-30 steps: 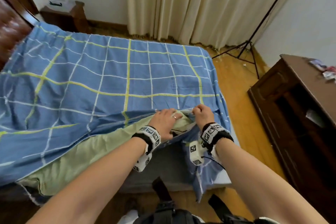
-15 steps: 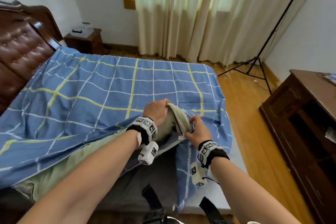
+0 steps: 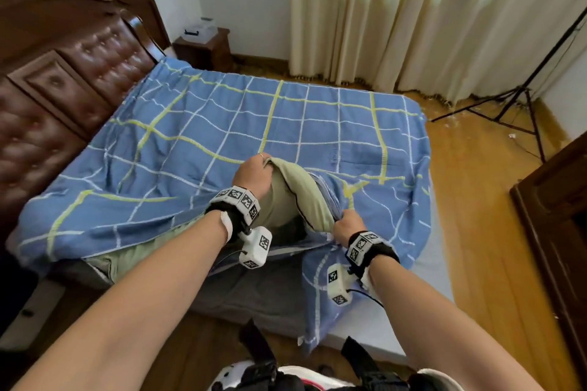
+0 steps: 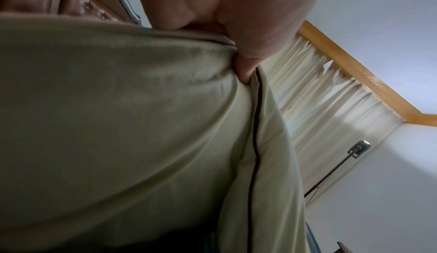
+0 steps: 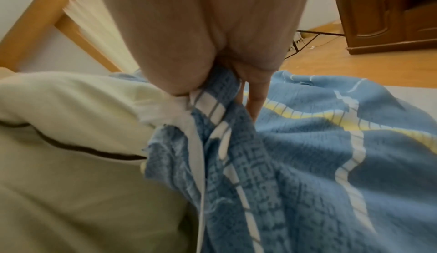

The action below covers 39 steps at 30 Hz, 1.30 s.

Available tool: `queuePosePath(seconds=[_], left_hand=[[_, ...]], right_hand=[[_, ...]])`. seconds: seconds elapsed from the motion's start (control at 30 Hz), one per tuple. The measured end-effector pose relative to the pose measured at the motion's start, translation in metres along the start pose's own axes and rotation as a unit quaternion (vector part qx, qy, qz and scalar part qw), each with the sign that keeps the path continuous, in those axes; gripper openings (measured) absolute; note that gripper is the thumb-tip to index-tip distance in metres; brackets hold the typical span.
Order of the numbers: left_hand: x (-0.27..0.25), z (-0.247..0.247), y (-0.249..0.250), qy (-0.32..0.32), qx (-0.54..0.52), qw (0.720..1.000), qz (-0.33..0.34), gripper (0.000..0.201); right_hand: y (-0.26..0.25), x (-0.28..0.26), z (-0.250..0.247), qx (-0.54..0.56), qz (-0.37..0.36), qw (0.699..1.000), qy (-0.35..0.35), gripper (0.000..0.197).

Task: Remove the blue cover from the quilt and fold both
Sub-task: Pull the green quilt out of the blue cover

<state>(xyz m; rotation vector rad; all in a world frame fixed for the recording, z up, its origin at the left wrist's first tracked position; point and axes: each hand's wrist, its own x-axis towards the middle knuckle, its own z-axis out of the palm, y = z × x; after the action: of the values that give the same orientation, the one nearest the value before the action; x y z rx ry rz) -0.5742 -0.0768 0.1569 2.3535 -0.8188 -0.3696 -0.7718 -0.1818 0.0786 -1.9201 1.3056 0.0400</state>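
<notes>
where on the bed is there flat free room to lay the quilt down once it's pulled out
The flat middle of the blue cover, between the headboard and the curtain-side edge, is free. So is the bare mattress strip by the right edge. The near edge is crowded: left hand grips the quilt, right hand bunches cover.

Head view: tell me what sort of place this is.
Most likely a home bedroom: a bed with a tufted brown leather headboard, a dark wooden nightstand beside it, and long cream curtains.

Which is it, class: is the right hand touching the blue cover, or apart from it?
Touching. The right wrist view shows the right hand pinching a bunched fold of the blue cover beside the quilt.
</notes>
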Motion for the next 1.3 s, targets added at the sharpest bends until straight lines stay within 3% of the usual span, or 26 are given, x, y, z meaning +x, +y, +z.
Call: queuePosePath(seconds=[0.1, 0.2, 0.3, 0.37, 0.43, 0.47, 0.53, 0.57, 0.67, 0.73, 0.87, 1.0, 1.13, 1.23, 1.3], left_hand=[[0.0, -0.003, -0.006, -0.032, 0.037, 0.998, 0.037, 0.031], [-0.003, 0.004, -0.011, -0.049, 0.139, 0.976, 0.158, 0.055], [-0.013, 0.019, -0.016, -0.087, 0.304, 0.897, 0.308, 0.071], [-0.016, 0.026, -0.018, -0.08, 0.394, 0.843, 0.358, 0.073], [-0.017, 0.032, -0.015, -0.072, 0.417, 0.803, 0.42, 0.061], [-0.017, 0.034, -0.011, -0.058, 0.398, 0.797, 0.452, 0.049], [-0.018, 0.034, -0.003, -0.04, 0.341, 0.812, 0.473, 0.028], [-0.019, 0.035, 0.002, -0.047, 0.309, 0.831, 0.46, 0.026], [-0.02, 0.033, 0.014, -0.062, 0.228, 0.884, 0.403, 0.031], [-0.016, 0.025, 0.024, -0.042, 0.213, 0.91, 0.353, 0.023], [-0.001, 0.0, 0.027, -0.027, 0.223, 0.943, 0.244, 0.02], [0.002, -0.008, 0.023, -0.014, 0.2, 0.967, 0.155, 0.019], [-0.003, 0.004, 0.035, -0.045, 0.142, 0.985, 0.083, 0.02], [-0.017, 0.021, 0.058, -0.087, 0.148, 0.981, 0.085, 0.019], [-0.03, 0.033, 0.074, -0.089, 0.178, 0.977, 0.074, 0.015]], right_hand=[[-0.006, -0.003, 0.0, 0.012, 0.003, 1.0, 0.022, 0.023], [-0.015, -0.005, -0.001, 0.035, -0.008, 0.998, 0.057, 0.014], [-0.027, -0.01, -0.003, 0.042, -0.029, 0.995, 0.081, 0.012], [-0.036, -0.017, -0.004, 0.033, -0.041, 0.995, 0.081, 0.011], [-0.039, -0.024, -0.002, 0.026, -0.04, 0.996, 0.079, 0.01], [-0.039, -0.027, 0.0, 0.022, -0.039, 0.996, 0.08, 0.009], [-0.036, -0.032, 0.002, 0.02, -0.029, 0.995, 0.095, 0.006], [-0.033, -0.034, 0.002, 0.017, -0.026, 0.993, 0.112, 0.009], [-0.022, -0.042, -0.004, -0.046, -0.01, 0.988, 0.148, 0.03], [-0.009, -0.044, -0.008, -0.101, 0.018, 0.986, 0.131, 0.041], [0.017, -0.034, -0.009, -0.09, 0.055, 0.988, 0.116, 0.044], [0.024, -0.017, -0.011, -0.048, 0.062, 0.995, 0.066, 0.058], [0.019, -0.001, -0.02, 0.073, 0.007, 0.997, 0.028, 0.062], [0.016, -0.006, -0.029, 0.12, -0.02, 0.992, -0.032, 0.085], [0.023, -0.003, -0.03, 0.145, -0.025, 0.987, -0.06, 0.11]])
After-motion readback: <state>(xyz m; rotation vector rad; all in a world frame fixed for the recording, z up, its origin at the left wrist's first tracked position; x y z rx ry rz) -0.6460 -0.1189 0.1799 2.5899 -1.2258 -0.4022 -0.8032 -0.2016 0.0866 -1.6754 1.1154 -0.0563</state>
